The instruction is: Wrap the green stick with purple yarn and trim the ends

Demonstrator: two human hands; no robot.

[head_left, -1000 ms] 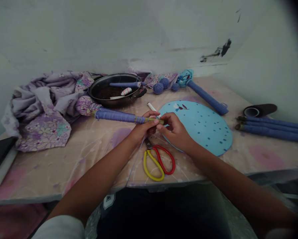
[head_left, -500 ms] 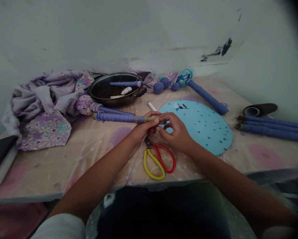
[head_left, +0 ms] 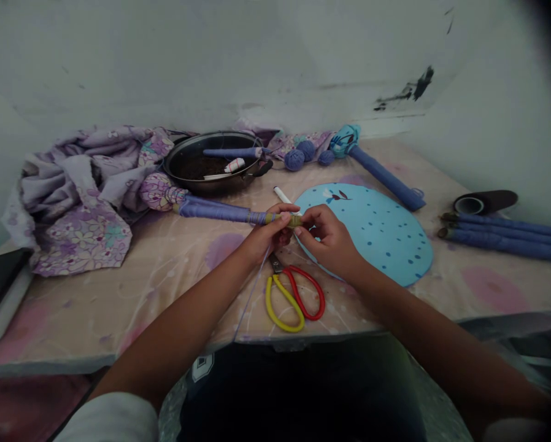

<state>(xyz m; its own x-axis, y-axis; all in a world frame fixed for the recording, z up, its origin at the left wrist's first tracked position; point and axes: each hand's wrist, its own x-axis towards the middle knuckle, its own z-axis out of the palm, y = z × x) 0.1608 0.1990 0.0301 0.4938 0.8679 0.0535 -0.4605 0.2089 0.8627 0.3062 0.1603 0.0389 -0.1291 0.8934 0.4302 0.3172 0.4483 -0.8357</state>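
Observation:
My left hand (head_left: 270, 238) is closed around a thin stick (head_left: 215, 210) wound with blue-purple yarn, its bare greenish end pointing right. My right hand (head_left: 328, 240) has its thumb and fingers pinched at that bare end. From beneath my left hand a strand of yarn (head_left: 250, 299) runs down to the table's front edge. Scissors (head_left: 296, 298) with one yellow and one red handle lie just below my hands, their blades partly hidden. Behind my right hand lies a flat light-blue oval piece (head_left: 377, 230) with dark dots. A white pen (head_left: 282, 195) rests beside it.
A black pan (head_left: 188, 162) holding a wrapped stick stands at the back, near blue yarn balls (head_left: 294, 159). Crumpled floral cloth (head_left: 86, 209) is heaped at left. Wrapped sticks (head_left: 510, 241) and a dark tube (head_left: 487, 201) lie at right. A cloth-headed stick (head_left: 386, 177) lies behind the oval.
The wrapped stick has turned slightly in my hands, and its left end sits a little higher. My right hand's fingers have shifted at the bare end, which shows more now.

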